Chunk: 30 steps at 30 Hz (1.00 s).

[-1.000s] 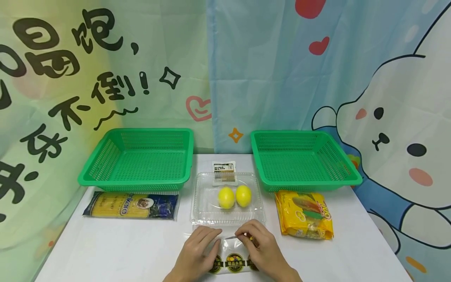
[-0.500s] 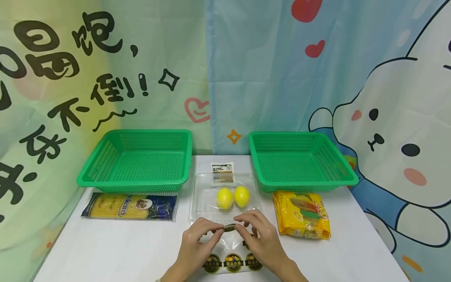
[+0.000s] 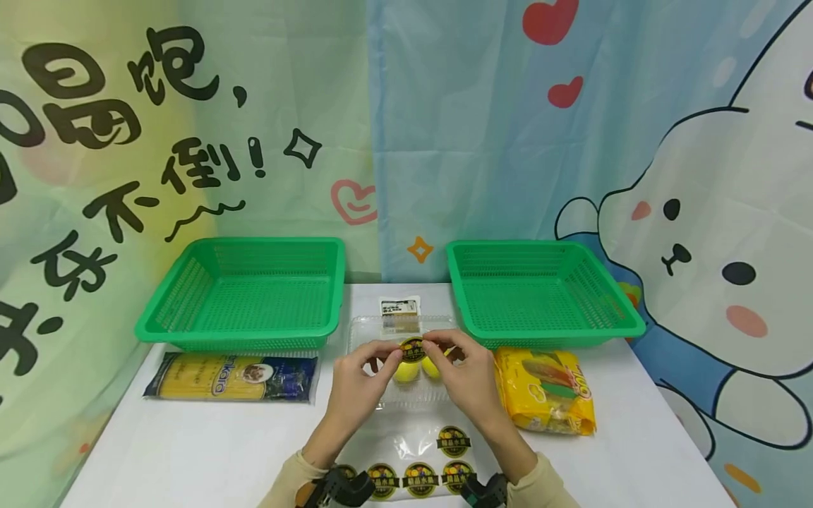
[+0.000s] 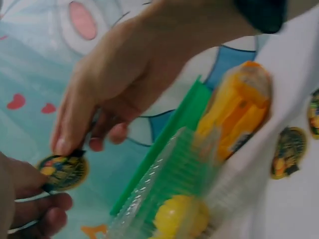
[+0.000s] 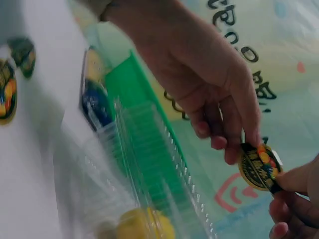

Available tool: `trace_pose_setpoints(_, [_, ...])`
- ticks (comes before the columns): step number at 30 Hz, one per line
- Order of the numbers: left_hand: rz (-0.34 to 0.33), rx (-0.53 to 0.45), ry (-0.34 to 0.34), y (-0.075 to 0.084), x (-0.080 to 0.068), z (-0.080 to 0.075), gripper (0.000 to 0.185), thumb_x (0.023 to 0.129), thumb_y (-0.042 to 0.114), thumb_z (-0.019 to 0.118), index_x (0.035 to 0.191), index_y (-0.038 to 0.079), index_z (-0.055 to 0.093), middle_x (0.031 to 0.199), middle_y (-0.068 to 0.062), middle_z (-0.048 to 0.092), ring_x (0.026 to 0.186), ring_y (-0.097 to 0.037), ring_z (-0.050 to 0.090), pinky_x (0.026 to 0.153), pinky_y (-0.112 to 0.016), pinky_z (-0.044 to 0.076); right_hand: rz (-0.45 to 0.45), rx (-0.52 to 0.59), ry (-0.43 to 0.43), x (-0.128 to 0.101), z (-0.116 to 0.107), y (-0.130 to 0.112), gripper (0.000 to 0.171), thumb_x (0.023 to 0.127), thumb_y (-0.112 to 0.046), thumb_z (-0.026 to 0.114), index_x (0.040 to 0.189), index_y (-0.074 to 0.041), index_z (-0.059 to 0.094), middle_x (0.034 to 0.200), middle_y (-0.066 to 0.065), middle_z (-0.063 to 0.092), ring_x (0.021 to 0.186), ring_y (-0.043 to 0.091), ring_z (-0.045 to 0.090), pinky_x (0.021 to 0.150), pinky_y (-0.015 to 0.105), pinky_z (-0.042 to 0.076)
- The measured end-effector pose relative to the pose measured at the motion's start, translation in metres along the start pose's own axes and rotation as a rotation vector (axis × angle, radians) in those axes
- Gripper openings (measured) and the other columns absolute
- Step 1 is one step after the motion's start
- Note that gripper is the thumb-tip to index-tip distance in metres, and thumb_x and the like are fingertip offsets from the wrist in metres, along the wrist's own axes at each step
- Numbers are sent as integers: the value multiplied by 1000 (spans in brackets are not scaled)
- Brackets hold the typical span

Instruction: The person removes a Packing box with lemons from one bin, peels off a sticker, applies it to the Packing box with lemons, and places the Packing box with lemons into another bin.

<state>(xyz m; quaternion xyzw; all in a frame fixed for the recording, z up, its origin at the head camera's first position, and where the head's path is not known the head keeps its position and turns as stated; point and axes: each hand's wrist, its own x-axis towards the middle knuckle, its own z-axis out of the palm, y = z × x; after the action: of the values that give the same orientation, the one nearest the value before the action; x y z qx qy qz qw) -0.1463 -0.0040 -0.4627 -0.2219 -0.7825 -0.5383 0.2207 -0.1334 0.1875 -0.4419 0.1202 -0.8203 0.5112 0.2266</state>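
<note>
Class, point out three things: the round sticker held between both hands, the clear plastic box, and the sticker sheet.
round sticker (image 3: 412, 349), head view, printed face.
clear plastic box (image 3: 365, 331), head view, left lid edge.
sticker sheet (image 3: 406, 451), head view, bare middle.

Your right hand (image 4: 114, 84) pinched the upper edge of a round sticker (image 4: 62, 172), while fingers of your left hand (image 4: 27, 201) held its lower edge. Below lay a clear plastic box (image 4: 164, 194) containing a lemon (image 4: 177, 216). Beside it sat a yellow packet (image 4: 237, 114) and more stickers (image 4: 288, 152).
</note>
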Motion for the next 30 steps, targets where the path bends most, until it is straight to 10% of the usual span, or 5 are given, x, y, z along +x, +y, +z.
trace_pose_setpoints(16, [-75, 118, 16, -18, 9, 5, 9, 87, 2, 83, 95, 5, 80, 79, -2, 76, 68, -10, 64, 60, -25, 52, 100, -69, 11, 6, 21, 25, 8, 88, -10, 85, 95, -10, 83, 89, 0, 80, 73, 11, 63, 65, 23, 51])
trace_pose_setpoints(30, [189, 393, 29, -28, 3, 17, 15, 82, -5, 85, 91, 4, 77, 83, -5, 75, 77, -18, 67, 64, -24, 59, 86, -384, 6, 6, 32, 28, 9, 86, -17, 87, 93, -17, 82, 87, -3, 80, 62, 5, 51, 54, 19, 39])
